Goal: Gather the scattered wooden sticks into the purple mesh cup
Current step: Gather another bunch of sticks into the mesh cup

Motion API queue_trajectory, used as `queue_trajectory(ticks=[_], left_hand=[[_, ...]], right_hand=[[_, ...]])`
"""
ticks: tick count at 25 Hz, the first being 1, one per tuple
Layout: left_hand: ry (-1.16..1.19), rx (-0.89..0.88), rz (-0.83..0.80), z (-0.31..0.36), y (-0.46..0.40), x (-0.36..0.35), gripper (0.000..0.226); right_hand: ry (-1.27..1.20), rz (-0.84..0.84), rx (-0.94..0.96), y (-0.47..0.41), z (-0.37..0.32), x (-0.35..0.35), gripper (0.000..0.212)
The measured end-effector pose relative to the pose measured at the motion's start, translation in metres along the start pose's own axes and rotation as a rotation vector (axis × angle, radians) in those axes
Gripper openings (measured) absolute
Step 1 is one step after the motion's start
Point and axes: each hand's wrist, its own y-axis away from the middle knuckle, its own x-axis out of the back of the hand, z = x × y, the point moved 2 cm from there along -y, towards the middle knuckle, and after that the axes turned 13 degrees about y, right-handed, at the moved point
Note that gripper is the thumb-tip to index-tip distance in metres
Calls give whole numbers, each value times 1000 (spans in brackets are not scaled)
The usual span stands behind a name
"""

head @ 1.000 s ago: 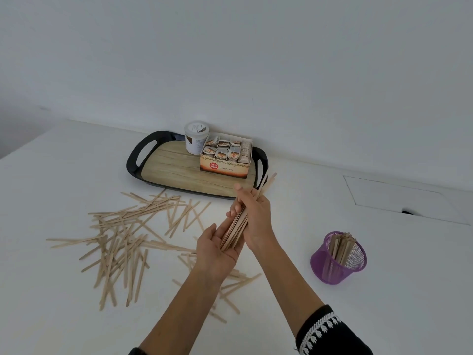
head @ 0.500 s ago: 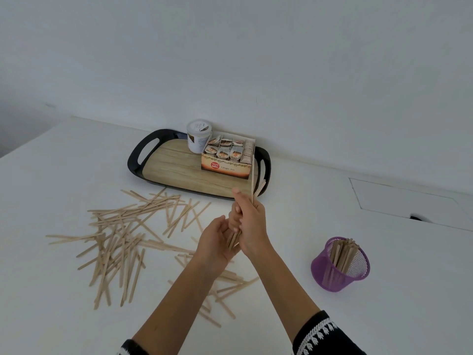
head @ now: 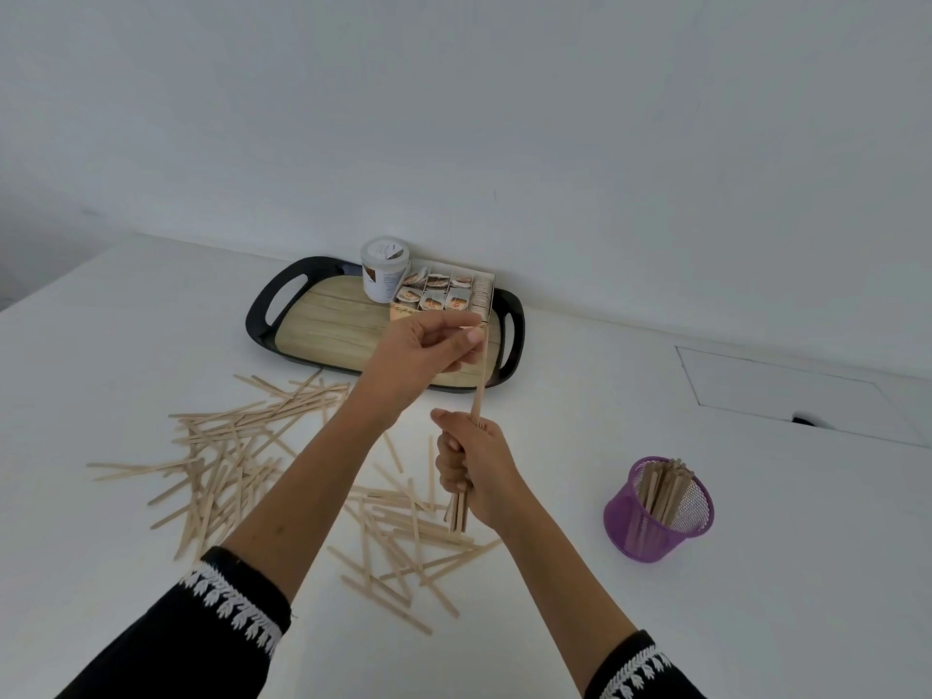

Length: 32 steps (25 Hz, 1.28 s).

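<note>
- My right hand (head: 471, 466) is wrapped round a bundle of sticks (head: 458, 514), held upright above the table (head: 756, 572); the lower ends of the bundle stick out below my fist.
- My left hand (head: 428, 353) is higher up, thumb and forefinger pinching the top of a single stick (head: 479, 391) that stands taller than the others in the bundle (its foot goes down into my right fist).
- The purple mesh cup (head: 658, 512) stands on the table to the right of my right hand, apart from it, with a good many sticks already standing inside, leaning towards the far rim.
- Loose sticks (head: 222, 456) lie criss-crossed on the table to my left, and a second scatter (head: 398, 542) lies just below and between my forearms.
- Behind my hands sits a black tray (head: 262, 315) with a wood-look floor, carrying a white tub (head: 383, 267) and, just beside it, an open box of small packets (head: 439, 292).
- Both my sleeves are black with white embroidered trim at the cuff.
</note>
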Motion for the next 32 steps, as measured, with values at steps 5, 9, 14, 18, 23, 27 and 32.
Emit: queue_trajectory(ticks=[5,9,14,18,23,27,32], left_hand=[[-229,-161,-54,4,5,-8,19],[-483,-350,-19,11,14,-15,18],[-632,-420,-15,2,30,-15,25],[-653,-425,12,-3,41,-16,23],[-597,-403,-10,-10,52,-17,21],[-709,-414,-107,-26,69,-19,29],[-874,-294,73,-67,101,-1,47]], right_hand=[[46,-14,1,4,1,-1,46],[87,-12,22,5,1,-2,47],[102,13,35,8,-2,-3,43],[124,29,36,9,-4,-2,39],[144,92,26,11,-4,-1,39],[178,218,85,1,-2,8,36],[333,506,305,-8,13,41,44]])
